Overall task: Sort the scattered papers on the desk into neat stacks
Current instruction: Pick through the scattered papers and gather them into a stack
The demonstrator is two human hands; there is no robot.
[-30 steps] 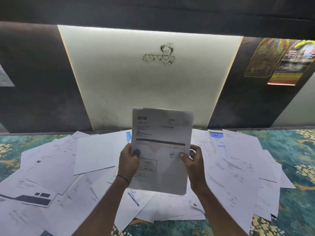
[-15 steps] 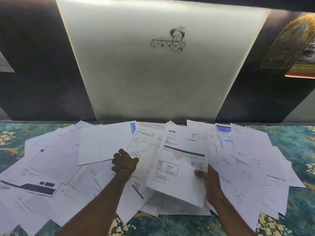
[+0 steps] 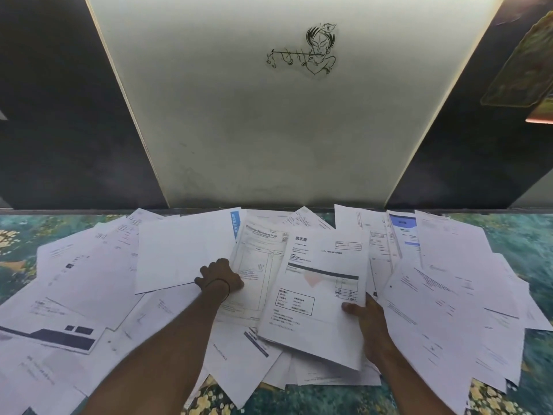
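Observation:
Many white printed papers lie scattered and overlapping across the desk (image 3: 522, 235). My right hand (image 3: 369, 324) grips the right edge of a thin stack of papers (image 3: 317, 292). Its top sheet is an invoice with a dark bar and a boxed block. The stack rests low over the pile in the middle. My left hand (image 3: 220, 275) is curled on the left edge of a ruled invoice sheet (image 3: 260, 265), which lies just left of the stack and partly under it. A blank sheet (image 3: 179, 253) lies to the left of that hand.
A teal floral cloth covers the desk. A lit white panel (image 3: 269, 130) with a small line drawing rises behind the desk between dark wall panels. Loose sheets spread to the right (image 3: 449, 295) and left (image 3: 74, 280), one with a dark band (image 3: 59, 335).
The stack came down from upright in both hands to low over the pile, held by my right hand alone. My left hand let go and moved onto the ruled invoice sheet.

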